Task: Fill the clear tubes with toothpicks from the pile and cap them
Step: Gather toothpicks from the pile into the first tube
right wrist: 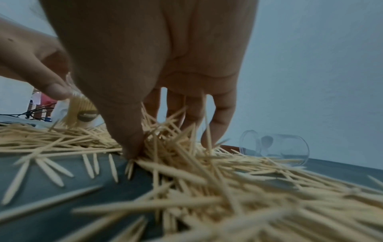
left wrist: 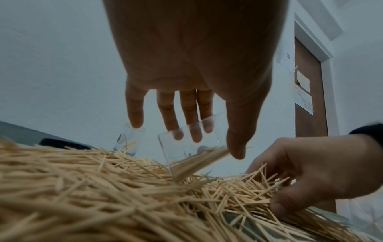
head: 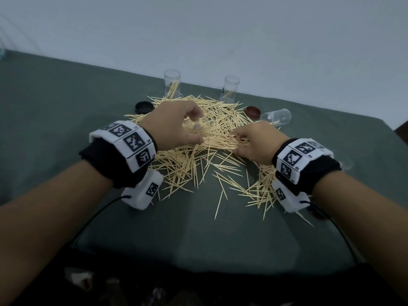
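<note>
Pile: toothpicks (head: 198, 149) lie spread in a loose heap over the middle of the grey-green table (head: 55, 111), with stray ones scattered toward the near edge.
Left hand: the left hand (head: 174, 127) holds a clear tube (left wrist: 192, 142) over the pile, fingers behind it and thumb in front; the tube is tilted, its mouth turned toward the right hand, and a bundle of toothpicks sticks out of it.
Right hand: the right hand (head: 258, 142) is down in the heap just beside the held tube, thumb and fingers curled in around a cluster of toothpicks, thumb tip pressed to the cloth.
Standing tubes: two more clear tubes stand upright at the far edge of the pile, the far left tube (head: 172, 85) and the far right tube (head: 229, 89), each with a few toothpicks inside and uncapped.
Fallen tube: a fourth tube (head: 277, 117) lies on its side beyond the right hand, at the pile's right edge.
Caps: a black cap (head: 144, 107) sits left of the pile; a brown cap (head: 253, 111) sits between the pile and the fallen tube, touching neither hand.
</note>
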A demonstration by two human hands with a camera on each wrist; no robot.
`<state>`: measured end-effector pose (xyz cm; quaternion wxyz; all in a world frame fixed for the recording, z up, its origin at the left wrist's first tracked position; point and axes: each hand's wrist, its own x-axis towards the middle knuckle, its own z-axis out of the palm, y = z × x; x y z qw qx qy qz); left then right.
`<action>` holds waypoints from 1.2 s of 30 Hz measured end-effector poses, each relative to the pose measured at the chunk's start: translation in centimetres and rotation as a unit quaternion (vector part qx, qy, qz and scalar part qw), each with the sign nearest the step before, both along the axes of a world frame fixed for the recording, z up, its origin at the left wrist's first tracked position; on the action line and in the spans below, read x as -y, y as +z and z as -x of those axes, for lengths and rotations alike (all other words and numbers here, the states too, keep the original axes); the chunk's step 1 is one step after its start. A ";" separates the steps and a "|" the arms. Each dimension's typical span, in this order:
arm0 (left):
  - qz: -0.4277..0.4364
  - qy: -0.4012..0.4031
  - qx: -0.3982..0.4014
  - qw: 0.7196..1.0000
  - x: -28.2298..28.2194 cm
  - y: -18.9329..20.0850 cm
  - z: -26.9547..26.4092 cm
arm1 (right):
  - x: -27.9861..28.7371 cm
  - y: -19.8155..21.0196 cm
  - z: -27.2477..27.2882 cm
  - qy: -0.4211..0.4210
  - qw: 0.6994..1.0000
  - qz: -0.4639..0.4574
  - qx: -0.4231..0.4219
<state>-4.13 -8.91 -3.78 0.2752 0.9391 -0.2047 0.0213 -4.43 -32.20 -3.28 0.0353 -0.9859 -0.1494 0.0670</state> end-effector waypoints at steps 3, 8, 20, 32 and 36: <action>-0.001 0.000 0.001 1.000 -0.1 0.0 0.0 | 0.0 -0.3 -0.2 -0.001 1.000 -0.016 -0.013; -0.006 -0.001 0.004 1.000 0.0 -0.1 -0.1 | -0.1 -0.6 -0.7 -0.041 0.998 0.005 -0.036; -0.011 0.006 0.010 1.000 -0.1 0.1 -0.2 | -0.7 -0.2 -0.4 -0.005 1.000 0.003 -0.011; -0.002 0.016 -0.001 1.000 -0.5 0.6 -0.2 | 0.2 -0.4 -1.3 -0.062 0.996 -0.068 -0.005; -0.003 0.016 -0.001 1.000 -0.6 0.7 -0.2 | 0.4 -0.2 -1.5 -0.079 0.991 -0.104 -0.005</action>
